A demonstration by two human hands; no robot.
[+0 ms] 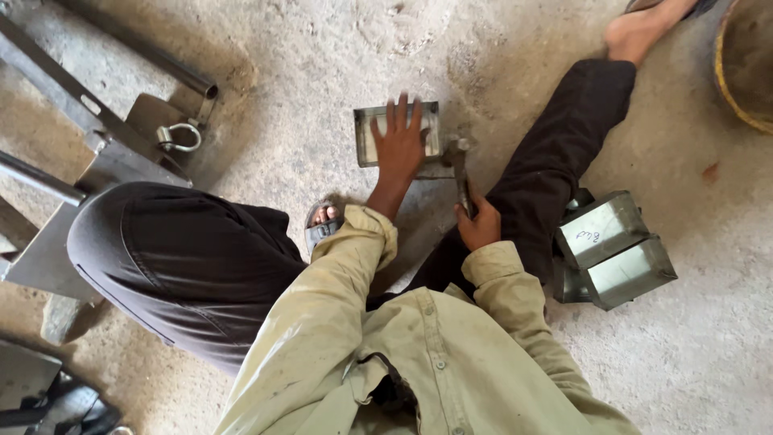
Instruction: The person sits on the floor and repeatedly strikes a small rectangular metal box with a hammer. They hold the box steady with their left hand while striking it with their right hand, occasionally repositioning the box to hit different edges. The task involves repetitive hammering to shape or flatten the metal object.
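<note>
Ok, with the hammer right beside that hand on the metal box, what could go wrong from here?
1. The left hand lies flat on the shallow rectangular sheet-metal box, and the dark metal hammer in the right hand has its head close by: a stray blow could hit the fingers.
2. The box's thin edges may cut bare skin.

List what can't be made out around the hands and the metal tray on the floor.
Head view only:
- Middle of the metal tray: covered by the left hand.
- Hammer handle end: hidden inside the right hand.
- Hammer head: blurred, its contact with the tray unclear.
- Stacked metal boxes: inner ends hidden behind the leg.
- Basket: cut off by the right edge.
</note>
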